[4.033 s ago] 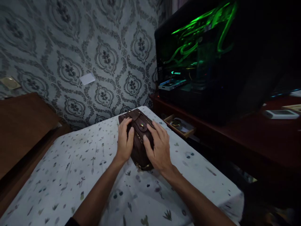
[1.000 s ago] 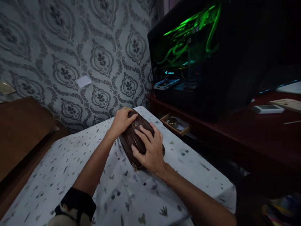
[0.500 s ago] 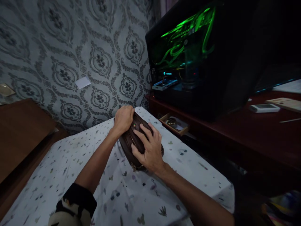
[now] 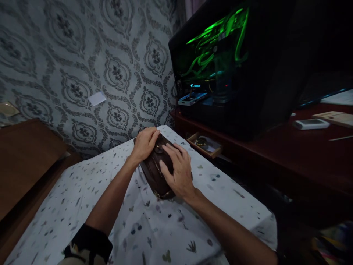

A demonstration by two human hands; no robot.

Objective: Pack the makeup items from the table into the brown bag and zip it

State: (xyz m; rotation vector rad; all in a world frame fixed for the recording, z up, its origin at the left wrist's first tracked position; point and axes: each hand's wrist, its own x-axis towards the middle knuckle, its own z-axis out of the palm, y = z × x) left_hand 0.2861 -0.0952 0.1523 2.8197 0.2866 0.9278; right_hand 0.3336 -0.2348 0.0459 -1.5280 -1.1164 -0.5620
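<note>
A dark brown bag with gold zippers and a small gold fitting lies on a white cloth printed with small plants and flamingos. My left hand rests over the bag's far left end, its fingers bent together around the edge. Across the right side of the bag lies my right hand, fingers apart and gently curved on the top, the thumb near a zipper. A gold zipper pull hangs at the bag's near end.
The white cloth covers the surface under the bag. A small open drawer stands beyond its right edge. On the dark red desk are a black computer case and a white device. A brown wooden panel is at left.
My left hand has shifted slightly over the bag's top, its fingers now nearer the gold fitting. The right hand's fingers have drawn closer together, and its thumb has moved up and right.
</note>
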